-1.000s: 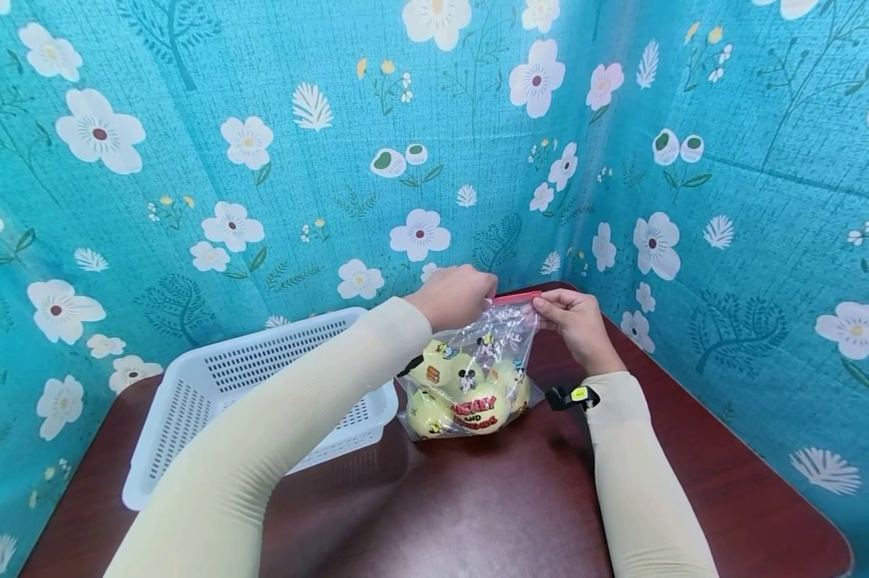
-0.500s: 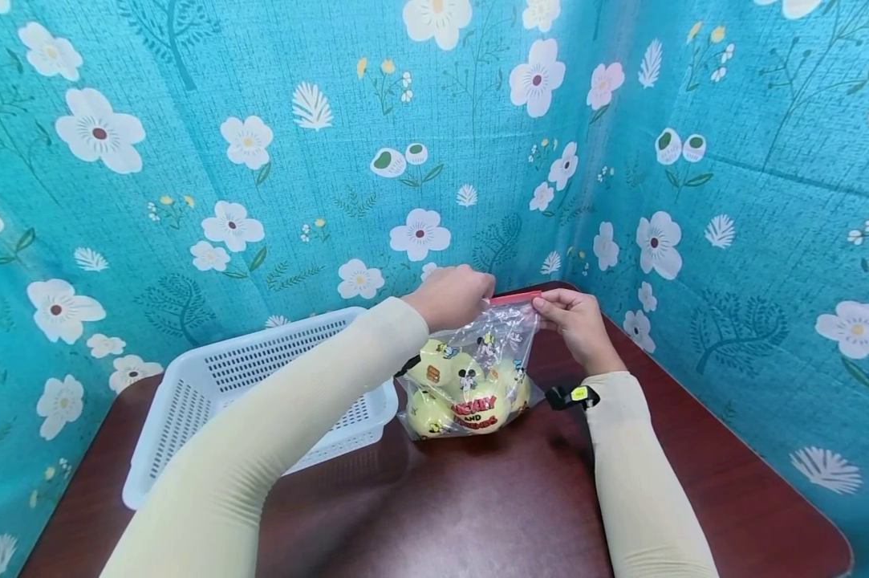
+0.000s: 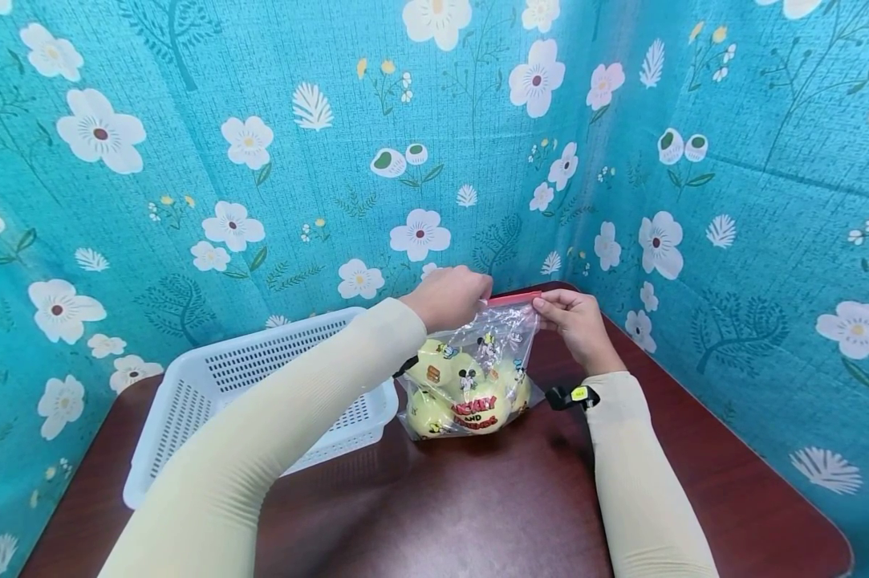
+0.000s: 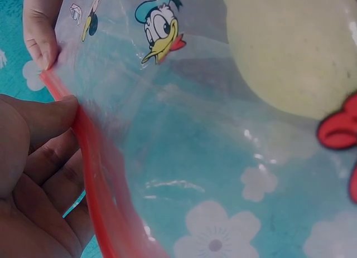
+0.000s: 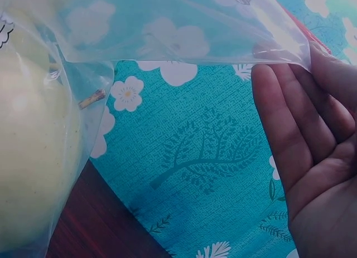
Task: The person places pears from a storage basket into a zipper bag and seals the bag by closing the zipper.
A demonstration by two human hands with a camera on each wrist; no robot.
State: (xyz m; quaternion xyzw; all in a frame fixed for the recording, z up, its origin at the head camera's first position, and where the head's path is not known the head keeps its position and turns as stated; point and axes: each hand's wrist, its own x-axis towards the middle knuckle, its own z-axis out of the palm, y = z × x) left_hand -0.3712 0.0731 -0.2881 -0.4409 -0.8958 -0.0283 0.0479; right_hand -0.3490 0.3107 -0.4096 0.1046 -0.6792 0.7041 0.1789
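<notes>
A clear zip bag (image 3: 509, 341) printed with cartoon figures and a red zip strip (image 3: 515, 298) stands on the table. Inside it lie several pale yellow-green round fruits (image 3: 428, 413); one shows a brown stem (image 5: 92, 98) in the right wrist view. My left hand (image 3: 452, 295) pinches the zip strip, its thumb (image 4: 53, 117) on the near side and fingers behind. With thumb and fingertips, my right hand (image 3: 574, 325) holds the bag's top right corner. In the right wrist view that hand (image 5: 318, 141) has the corner between thumb and fingers.
To the left, partly behind my left forearm, sits a white perforated plastic basket (image 3: 261, 345). The dark red-brown table (image 3: 492, 506) runs up to a blue flowered curtain (image 3: 333, 185) at the back and right.
My left hand has shifted very slightly left along the zip strip, and a little more of the red shows between the hands. The right hand and the basket keep their places.
</notes>
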